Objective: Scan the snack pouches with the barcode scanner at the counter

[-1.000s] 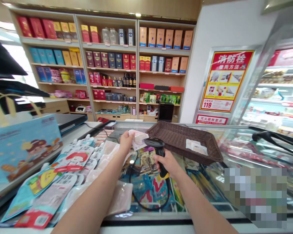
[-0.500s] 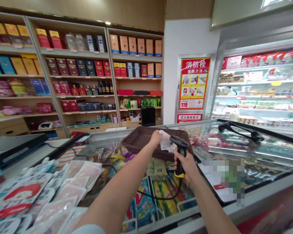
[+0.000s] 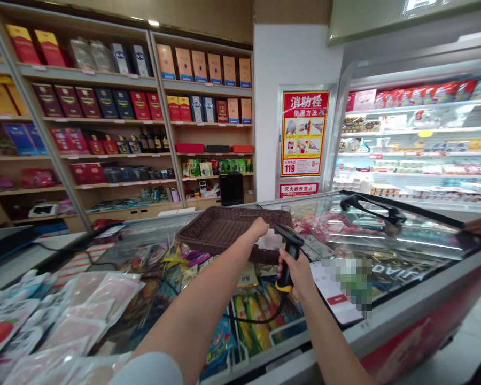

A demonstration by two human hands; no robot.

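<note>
My right grip [image 3: 299, 271] clamps one black-and-yellow plastic scanner [image 3: 292, 247]. My left grip [image 3: 259, 229] is over one brown wicker basket [image 3: 216, 227]; whether closed, I can't tell.

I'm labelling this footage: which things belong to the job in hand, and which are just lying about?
In use: scanner, in the right hand; pale packet, by the left hand; wicker basket.

Just around: shelved boxes; wall poster; yellow packs.

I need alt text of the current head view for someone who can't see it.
A person's right hand grips a black handheld scanner, while the left hand extends over a brown wicker basket on a glass-topped display case. Clear packets lie lower left; boxes line shelves behind.
</note>
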